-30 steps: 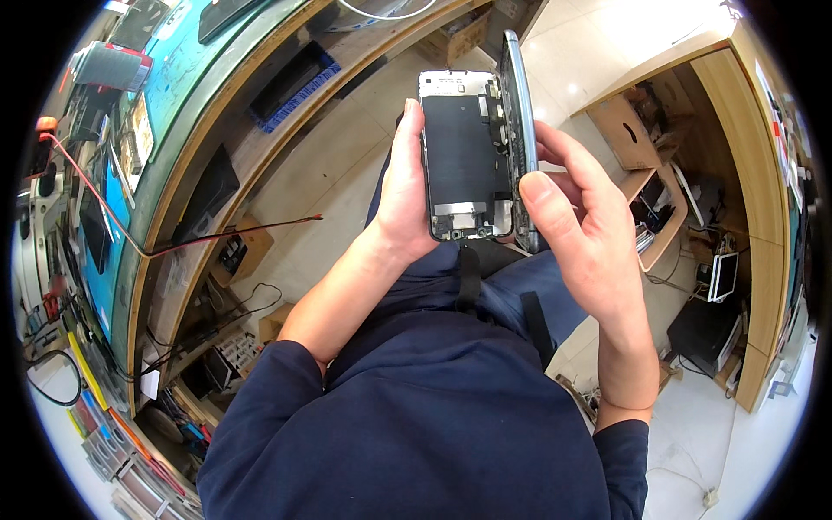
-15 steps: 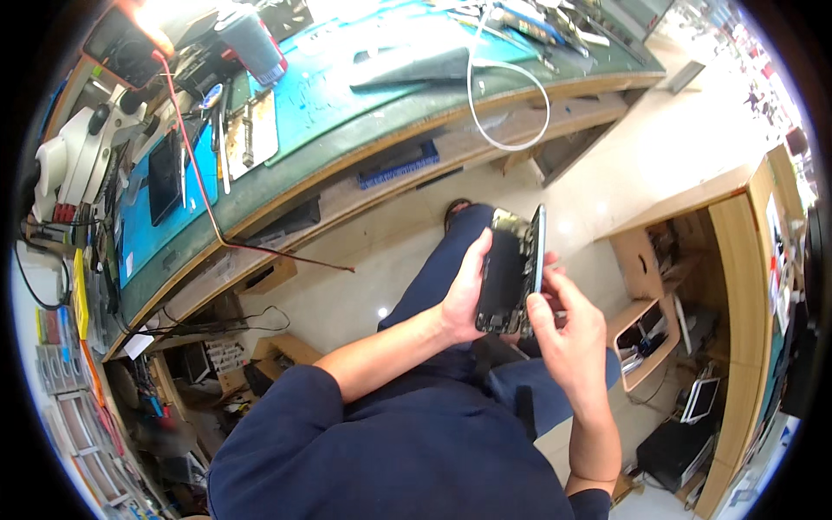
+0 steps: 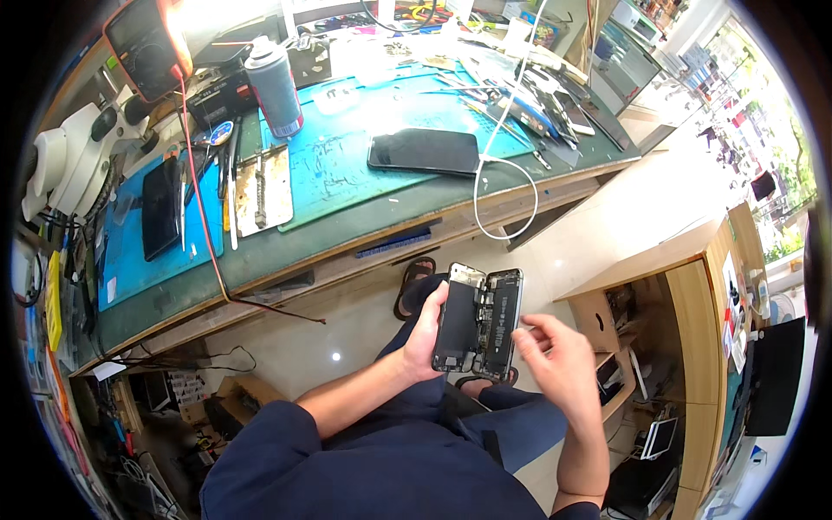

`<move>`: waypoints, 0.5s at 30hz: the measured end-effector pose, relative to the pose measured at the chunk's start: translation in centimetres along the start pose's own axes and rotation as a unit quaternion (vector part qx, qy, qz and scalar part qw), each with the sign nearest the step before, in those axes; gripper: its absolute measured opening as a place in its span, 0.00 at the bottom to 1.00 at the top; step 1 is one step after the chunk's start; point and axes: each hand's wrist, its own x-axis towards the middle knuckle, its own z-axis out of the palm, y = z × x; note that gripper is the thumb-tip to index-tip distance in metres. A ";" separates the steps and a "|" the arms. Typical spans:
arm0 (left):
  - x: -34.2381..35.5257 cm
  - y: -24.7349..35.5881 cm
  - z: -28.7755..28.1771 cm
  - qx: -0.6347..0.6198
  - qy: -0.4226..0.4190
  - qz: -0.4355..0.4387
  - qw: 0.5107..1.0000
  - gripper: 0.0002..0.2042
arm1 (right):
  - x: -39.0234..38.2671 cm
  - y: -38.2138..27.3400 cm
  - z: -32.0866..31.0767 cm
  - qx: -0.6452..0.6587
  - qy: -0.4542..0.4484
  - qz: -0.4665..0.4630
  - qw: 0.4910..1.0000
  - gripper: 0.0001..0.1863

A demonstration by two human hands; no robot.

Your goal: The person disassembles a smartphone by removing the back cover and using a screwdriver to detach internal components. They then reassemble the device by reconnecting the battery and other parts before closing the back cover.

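Observation:
An opened smartphone [image 3: 458, 334] lies spread like a book above my lap. Its left half shows a dark panel. In its right half [image 3: 501, 325] I see a black battery beside a strip of circuitry. My left hand [image 3: 425, 336] grips the phone along the left side, thumb upward, fingers partly hidden beneath. My right hand [image 3: 555, 354] is at the right half's outer edge, fingers loosely bent and apart. The thumb tip meets that edge in view, but whether it touches I cannot tell.
Ahead is a green-topped workbench [image 3: 260, 260] with a blue mat [image 3: 334, 186], a dark phone [image 3: 425, 151], a spray can [image 3: 274, 87] and several hand tools [image 3: 533, 108]. A white cable [image 3: 535, 198] and a red wire [image 3: 201, 208] hang over its edge. A wooden cabinet [image 3: 693, 347] stands right.
The phone's right half has swung outward, so its inside now shows. My right hand has loosened and moved slightly left and down. The view has shifted, showing more of the bench.

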 end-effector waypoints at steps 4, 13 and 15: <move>-1.2 1.7 1.6 -0.032 -0.021 -0.029 0.999 0.37 | 3.1 -2.4 -3.2 0.030 0.067 -0.024 0.997 0.16; -7.0 10.0 12.1 0.040 0.040 0.092 0.994 0.39 | 17.2 -14.7 -10.2 -0.006 0.213 -0.189 0.959 0.12; -7.8 12.0 13.3 0.059 0.046 0.149 0.986 0.39 | 21.9 -15.3 -11.4 -0.100 0.258 -0.205 0.939 0.11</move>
